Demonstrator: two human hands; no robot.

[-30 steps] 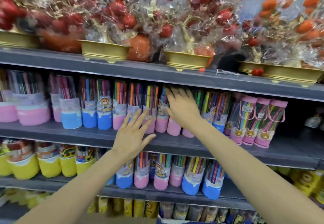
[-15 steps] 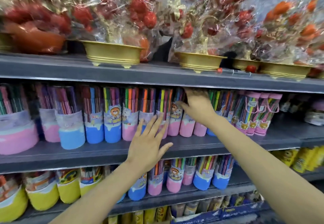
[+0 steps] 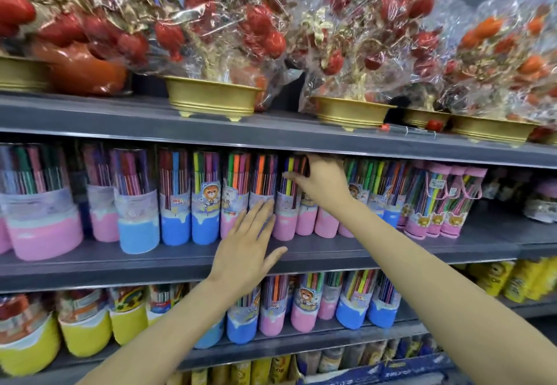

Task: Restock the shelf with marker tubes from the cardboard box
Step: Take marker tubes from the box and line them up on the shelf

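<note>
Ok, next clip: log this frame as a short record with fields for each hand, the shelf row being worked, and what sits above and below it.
left hand: open, fingers straight, against pink-based marker tubes
right hand: reaching deep into the row, fingers round a tube top
worked row: middle shelf, pink and blue tubes upright
above: gold bowls of wrapped red fruit
below: more tubes, yellow tubs at left
cardboard box: not in view

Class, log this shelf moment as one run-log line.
left hand: open, fingertips at pink tubes | right hand: gripping tube top | middle shelf
</note>
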